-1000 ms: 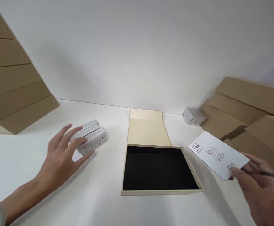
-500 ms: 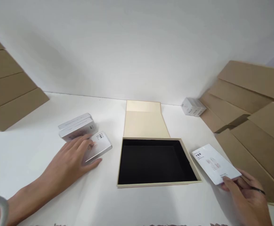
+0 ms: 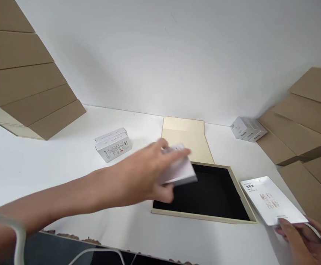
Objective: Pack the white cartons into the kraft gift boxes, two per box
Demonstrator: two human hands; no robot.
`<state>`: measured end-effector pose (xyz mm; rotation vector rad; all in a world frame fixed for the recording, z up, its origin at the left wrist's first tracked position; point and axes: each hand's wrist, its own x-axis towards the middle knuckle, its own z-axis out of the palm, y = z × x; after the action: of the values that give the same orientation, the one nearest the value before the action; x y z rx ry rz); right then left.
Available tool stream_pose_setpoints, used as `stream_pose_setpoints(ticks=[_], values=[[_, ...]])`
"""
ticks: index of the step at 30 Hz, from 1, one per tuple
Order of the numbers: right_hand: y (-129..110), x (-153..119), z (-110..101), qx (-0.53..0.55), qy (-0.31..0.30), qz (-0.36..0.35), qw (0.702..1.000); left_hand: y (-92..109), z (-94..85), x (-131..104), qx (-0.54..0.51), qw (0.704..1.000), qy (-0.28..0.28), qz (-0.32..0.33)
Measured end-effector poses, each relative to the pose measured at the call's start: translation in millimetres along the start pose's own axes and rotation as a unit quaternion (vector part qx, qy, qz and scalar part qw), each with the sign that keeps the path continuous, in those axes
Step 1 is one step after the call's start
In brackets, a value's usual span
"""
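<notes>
Head view. The left hand (image 3: 149, 175) held a small white carton (image 3: 184, 172) between thumb and fingers; motion blur obscured the carton's print. Thumb and fingers were spread only to the carton's breadth. The carton showed in front of the left part of an open cream presentation box (image 3: 201, 217); its height above the black interior (image 3: 212, 195) could not be determined. The box's cream lid flap (image 3: 182, 132) lay folded open beyond the hand.

To the left of and beyond this hand, two white printed cartons (image 3: 115, 147) stood side by side. The right hand (image 3: 306, 235) pinched the near edge of a flat white printed packet (image 3: 271, 200), thumb on top. The packet extended forward and left of that hand, just beside the box's right wall; contact could not be confirmed. Farther out from the right hand, three small white cartons (image 3: 247, 129) stood together beside brown box panels (image 3: 306, 132).

The step in hand appeared to be delivery of the carton to the box. The next move appeared to call for squaring the carton to the cavity walls, lowering it and releasing the grip.
</notes>
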<state>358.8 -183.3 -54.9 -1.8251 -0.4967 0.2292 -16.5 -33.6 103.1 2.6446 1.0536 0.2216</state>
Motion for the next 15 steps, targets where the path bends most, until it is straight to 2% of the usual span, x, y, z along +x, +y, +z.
stream_pose_setpoints(ticks=[2,3,6,8,10,11,15], values=[[-5.1,-2.7,0.5,-0.010,-0.002,0.044,0.999,19.4,2.2,25.2,0.056,0.989,-0.104,0.084],[-5.5,-3.6,0.5,-0.006,-0.005,0.051,0.999,26.3,4.3,36.2,0.076,0.981,-0.149,0.097],[-0.1,-4.8,-0.6,0.019,-0.020,0.029,0.999,34.9,11.6,59.2,0.073,0.961,-0.262,0.057],[3.8,-5.1,-1.9,0.024,-0.023,0.024,0.999,32.4,16.1,65.2,0.075,0.947,-0.309,0.045],[4.7,-5.7,-3.4,0.026,-0.024,0.028,0.999,26.4,19.8,64.1,0.083,0.940,-0.328,0.055],[4.1,-6.2,-4.1,0.027,-0.023,0.030,0.999,23.0,21.3,61.1,0.075,0.943,-0.319,0.055],[0.0,-8.0,-5.7,0.031,-0.008,0.020,0.999,11.3,28.1,40.9,-0.039,0.975,-0.216,0.037]])
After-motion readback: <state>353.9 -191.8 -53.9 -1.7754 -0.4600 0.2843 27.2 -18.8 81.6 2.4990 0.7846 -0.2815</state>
